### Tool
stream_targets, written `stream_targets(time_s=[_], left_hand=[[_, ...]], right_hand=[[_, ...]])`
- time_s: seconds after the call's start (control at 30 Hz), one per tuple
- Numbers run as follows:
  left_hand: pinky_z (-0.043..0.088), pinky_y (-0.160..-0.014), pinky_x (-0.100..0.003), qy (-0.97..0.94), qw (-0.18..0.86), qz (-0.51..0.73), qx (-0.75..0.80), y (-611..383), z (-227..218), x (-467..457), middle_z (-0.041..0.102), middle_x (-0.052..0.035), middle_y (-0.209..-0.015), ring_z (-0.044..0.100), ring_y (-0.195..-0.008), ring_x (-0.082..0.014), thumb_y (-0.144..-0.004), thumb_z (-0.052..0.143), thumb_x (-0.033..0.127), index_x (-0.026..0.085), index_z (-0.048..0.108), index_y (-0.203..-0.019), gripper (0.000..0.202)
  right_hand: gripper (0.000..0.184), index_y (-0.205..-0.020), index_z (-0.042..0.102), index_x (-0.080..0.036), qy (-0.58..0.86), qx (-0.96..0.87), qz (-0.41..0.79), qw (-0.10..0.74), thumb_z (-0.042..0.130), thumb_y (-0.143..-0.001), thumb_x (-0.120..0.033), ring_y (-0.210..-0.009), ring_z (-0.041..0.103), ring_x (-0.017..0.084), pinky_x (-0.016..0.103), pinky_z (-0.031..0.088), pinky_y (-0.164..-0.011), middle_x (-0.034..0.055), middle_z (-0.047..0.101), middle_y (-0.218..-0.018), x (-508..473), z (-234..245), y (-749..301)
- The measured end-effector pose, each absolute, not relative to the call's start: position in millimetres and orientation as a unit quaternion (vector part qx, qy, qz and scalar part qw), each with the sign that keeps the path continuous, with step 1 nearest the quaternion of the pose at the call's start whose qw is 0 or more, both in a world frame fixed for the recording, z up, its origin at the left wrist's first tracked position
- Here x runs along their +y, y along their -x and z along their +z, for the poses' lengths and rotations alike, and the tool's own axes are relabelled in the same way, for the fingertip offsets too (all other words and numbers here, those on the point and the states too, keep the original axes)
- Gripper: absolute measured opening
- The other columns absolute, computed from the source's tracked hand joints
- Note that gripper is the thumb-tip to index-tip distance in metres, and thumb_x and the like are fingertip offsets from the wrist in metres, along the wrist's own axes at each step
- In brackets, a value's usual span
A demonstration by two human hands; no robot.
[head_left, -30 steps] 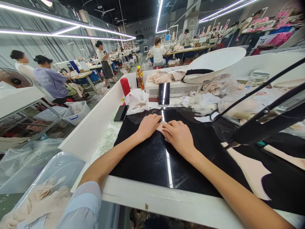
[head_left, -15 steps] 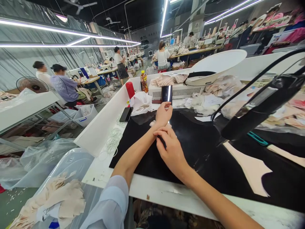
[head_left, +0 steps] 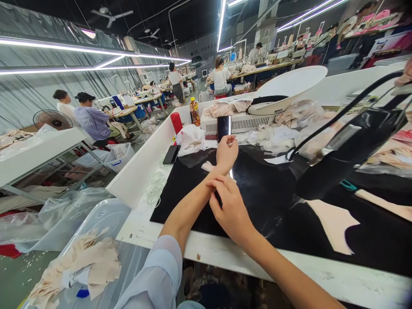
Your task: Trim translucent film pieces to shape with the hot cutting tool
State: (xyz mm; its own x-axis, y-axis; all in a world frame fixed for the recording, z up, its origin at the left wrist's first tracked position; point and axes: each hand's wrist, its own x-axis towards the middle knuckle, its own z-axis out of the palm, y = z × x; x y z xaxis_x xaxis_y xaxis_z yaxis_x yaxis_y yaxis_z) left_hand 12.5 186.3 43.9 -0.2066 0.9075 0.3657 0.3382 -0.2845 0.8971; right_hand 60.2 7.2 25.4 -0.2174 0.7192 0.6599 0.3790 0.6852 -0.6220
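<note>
My left hand (head_left: 227, 152) is held over the black work surface (head_left: 267, 189), in front of a dark phone-like device (head_left: 223, 128) standing upright. Its fingers are loosely bent, and I see nothing held in them. Across my left forearm, just below the wrist, lie the fingertips of my right hand (head_left: 230, 206). That hand's thumb stands apart from its fingers, with no object between them. A small pale scrap (head_left: 207, 166) shows beside my left wrist, partly covered by the arm. To the right, a beige cut fabric piece (head_left: 333, 225) lies flat.
A black machine with a cable (head_left: 350, 154) stands at the right, a hand at its top edge. Nearby are a black phone (head_left: 171, 154), green elastic rings (head_left: 156, 184), a drink bottle (head_left: 194, 112) and a white plastic bag (head_left: 190, 139). A clear bin (head_left: 135, 262) holds beige pieces.
The view has shifted slightly. My left hand appears a little further right and its fingers are bent a bit differently. My right hand stays on the left forearm. A hand now shows above the machine.
</note>
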Motion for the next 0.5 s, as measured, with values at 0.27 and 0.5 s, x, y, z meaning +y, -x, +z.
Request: stream_targets(time_s=[0.27, 0.5], left_hand=[[0.05, -0.087, -0.028, -0.577, 0.237, 0.556, 0.549, -14.9, 40.0, 178.3, 0.073, -0.006, -0.108, 0.067, -0.089, -0.0156, -0.095, 0.057, 0.021, 0.018, 0.066, -0.11, 0.018], [0.05, -0.085, -0.026, -0.59, 0.235, 0.558, 0.535, -17.3, 32.4, 180.6, 0.073, -0.0056, -0.105, 0.067, -0.089, -0.0151, -0.095, 0.056, 0.019, 0.017, 0.065, -0.108, 0.016]], right_hand=[[0.024, -0.113, 0.06, -0.022, 0.351, -0.753, 0.246, 0.5, 0.047, -0.095, -0.013, -0.115, 0.06, 0.023, 0.045, 0.053, -0.102, 0.0103, 0.061, -0.121, -1.1, 20.5, -62.8], [0.025, -0.106, 0.064, -0.024, 0.307, -0.781, 0.3, 0.453, 0.048, -0.093, -0.011, -0.112, 0.061, 0.02, 0.038, 0.054, -0.098, 0.0074, 0.063, -0.121, -13.4, 17.6, -74.0]])
